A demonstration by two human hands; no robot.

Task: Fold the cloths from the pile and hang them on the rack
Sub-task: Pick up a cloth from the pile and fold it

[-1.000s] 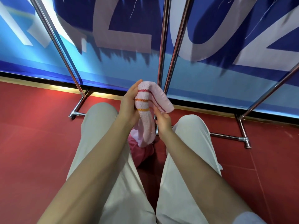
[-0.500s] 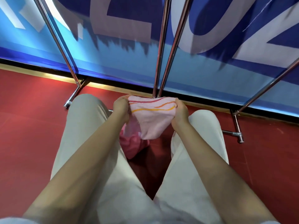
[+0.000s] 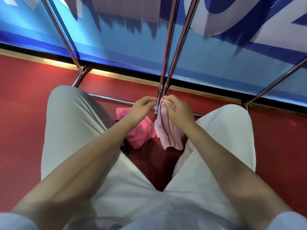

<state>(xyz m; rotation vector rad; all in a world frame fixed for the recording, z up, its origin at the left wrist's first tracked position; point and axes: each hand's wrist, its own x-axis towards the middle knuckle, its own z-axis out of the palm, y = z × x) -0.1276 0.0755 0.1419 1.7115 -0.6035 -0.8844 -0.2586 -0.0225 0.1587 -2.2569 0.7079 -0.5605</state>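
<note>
Striped cloth (image 3: 167,128): your right hand (image 3: 178,112) pinches its top corner so it hangs; left hand (image 3: 142,107) beside it grips nothing (pile (image 3: 137,131) below).

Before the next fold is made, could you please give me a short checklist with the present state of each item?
1. Right hand pinches the striped cloth at its top corner: ok.
2. Left hand grips the cloth: not ok, its fingers are beside it, holding nothing.
3. Cloth spread flat for folding: not ok, it hangs from one corner.
4. Cloth clear of the pink pile: ok.
5. Rack within reach ahead: ok.
6. Free hanging bar: cannot tell.
</note>
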